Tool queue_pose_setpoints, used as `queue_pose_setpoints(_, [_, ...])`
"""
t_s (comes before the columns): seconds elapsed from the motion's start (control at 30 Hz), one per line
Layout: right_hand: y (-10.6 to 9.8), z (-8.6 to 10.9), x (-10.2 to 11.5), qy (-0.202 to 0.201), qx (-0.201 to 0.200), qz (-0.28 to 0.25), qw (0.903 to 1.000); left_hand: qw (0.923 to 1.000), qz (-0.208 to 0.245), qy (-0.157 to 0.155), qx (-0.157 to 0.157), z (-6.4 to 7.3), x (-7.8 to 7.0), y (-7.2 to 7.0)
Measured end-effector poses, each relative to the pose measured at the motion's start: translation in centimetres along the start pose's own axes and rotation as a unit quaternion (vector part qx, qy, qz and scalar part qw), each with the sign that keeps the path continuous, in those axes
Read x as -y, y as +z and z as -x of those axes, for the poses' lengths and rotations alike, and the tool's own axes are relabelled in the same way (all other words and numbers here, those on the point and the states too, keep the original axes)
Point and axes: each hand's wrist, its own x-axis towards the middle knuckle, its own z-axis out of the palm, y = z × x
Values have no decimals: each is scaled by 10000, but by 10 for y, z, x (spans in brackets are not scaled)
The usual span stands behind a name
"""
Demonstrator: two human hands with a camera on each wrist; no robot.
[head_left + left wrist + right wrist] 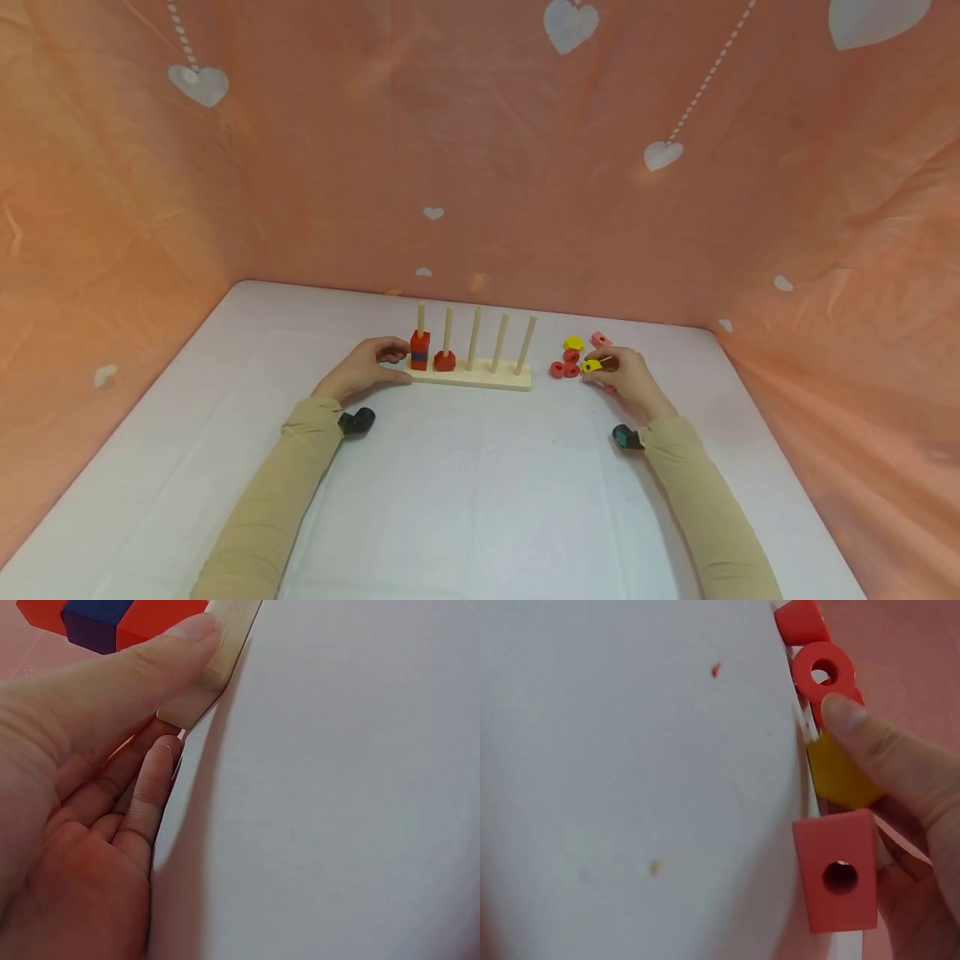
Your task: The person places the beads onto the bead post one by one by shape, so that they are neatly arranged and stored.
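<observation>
Right hand (628, 379) pinches small yellow holed block (592, 366) between thumb and fingers, beside red round beads (568, 369) on white tabletop (480, 483); left hand (363, 367) grips left end of pale wooden five-peg rack (472, 378).

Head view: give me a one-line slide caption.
Left hand holds one end of a wooden peg stand; right hand pinches a yellow piece beside red rings.

Peg stand (469, 379), pale wood. Stacked blocks (420, 352) red, blue, red. Held bead (591, 366) yellow. Ring (802, 671) red. Desk (480, 483) white. Curtain (480, 125) peach, white hearts (572, 25). Sleeves (262, 508) tan.
</observation>
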Motion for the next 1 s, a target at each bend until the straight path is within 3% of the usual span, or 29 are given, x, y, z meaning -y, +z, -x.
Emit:
queue_pose_setpoints(0.27, [-2, 2, 4, -28, -4, 208, 9998, 10000, -63, 46, -55, -3, 8, -1])
queue_pose_setpoints(0.43, [-7, 2, 20, -509, -286, 251, 9980, 10000, -32, 31, -68, -1, 9, -2])
queue_pose_setpoints(0.6, [-12, 3, 51, -1409, -694, 14, 9876, 10000, 38, 34, -77, -2, 10, -3])
queue_pose_setpoints(0.77, [-13, 6, 89, -1771, -912, -568, 9783, 10000, -2, 48, -76, -2, 10, -3])
queue_pose_setpoints(1.0, [1, 11, 142, -2188, -755, -1334, 9637, 10000, 23, 60, -73, -4, 9, -3])
